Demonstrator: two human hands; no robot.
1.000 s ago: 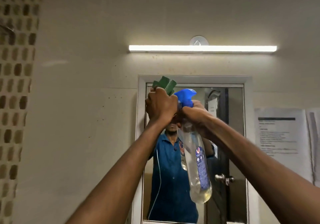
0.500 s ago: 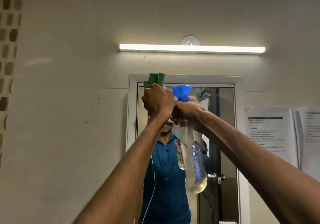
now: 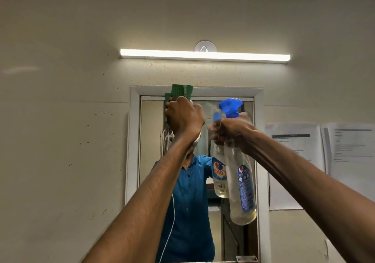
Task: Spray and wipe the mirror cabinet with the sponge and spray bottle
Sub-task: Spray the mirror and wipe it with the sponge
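Green sponge [image 3: 181, 92] stuck up out of my left hand [image 3: 183, 116], which gripped it against the top edge of the mirror cabinet [image 3: 134, 140]; most of the sponge was hidden behind my fist. My right hand [image 3: 233, 132] was wrapped round the neck of the clear spray bottle [image 3: 241, 181], blue trigger head uppermost, just in front of the glass. My fingers on the trigger were hard to make out. Cream wall [image 3: 60, 120], speckled with spots, carried a lit tube light [image 3: 205, 55] above and blurred, unreadable paper notices [image 3: 294, 161] to the right.
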